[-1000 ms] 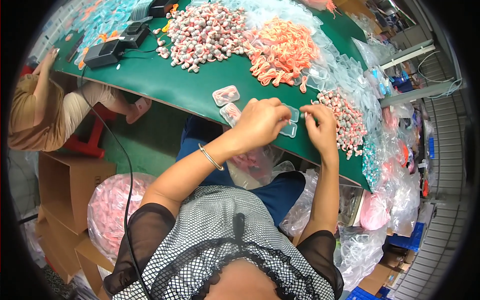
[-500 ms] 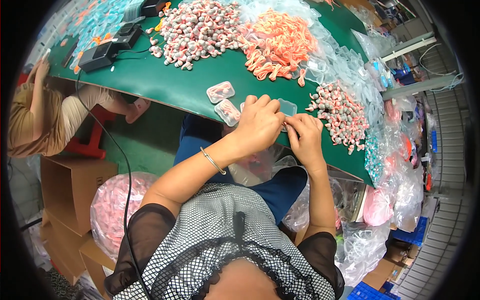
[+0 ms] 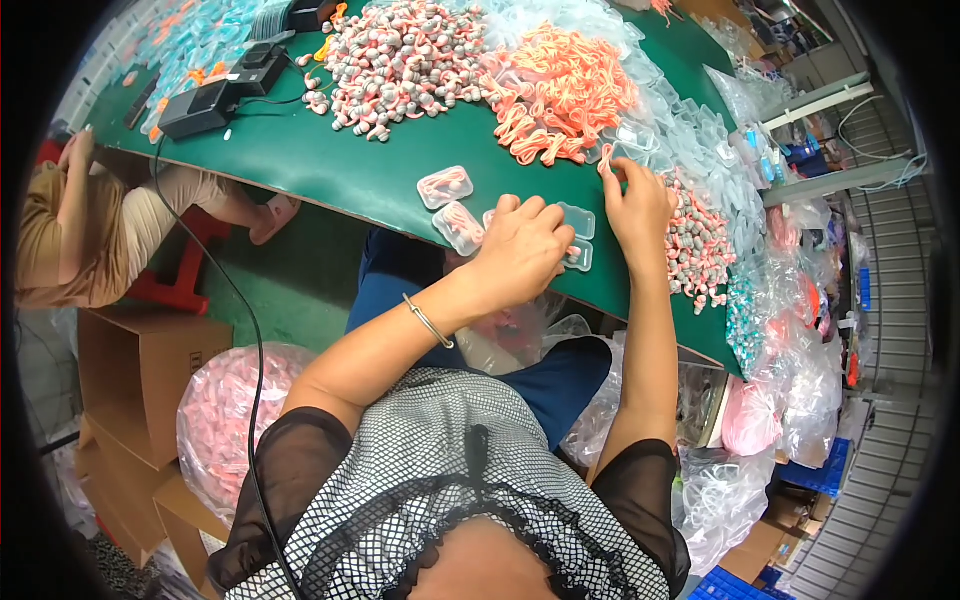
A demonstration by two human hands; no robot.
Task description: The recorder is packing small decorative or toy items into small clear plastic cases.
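Note:
My left hand [image 3: 525,248] is curled over a small clear plastic case [image 3: 579,256], fingers closed on it near the table edge. The case's lid [image 3: 577,222] is folded back, and a pink-and-grey piece shows inside; my fingers hide the rest. My right hand [image 3: 640,205] is at the near edge of the cord heap, thumb and forefinger pinching a looped coral cord bundle [image 3: 606,158]. Left of my left hand are two filled clear cases, an upper one [image 3: 445,187] and a lower one [image 3: 459,228], with pinkish contents.
Coral cord bundles [image 3: 565,85] are heaped at the back, beside a pile of pink-and-grey pieces [image 3: 400,65]. A smaller pile [image 3: 697,250] lies right of my right hand. Clear cases [image 3: 690,130] spread along the right. A black cable [image 3: 250,310] hangs left; another person [image 3: 75,235] sits there.
My right hand has left the case beside my left hand and moved up and right to the cord bundle at the heap's edge. My left hand stays nearly in place.

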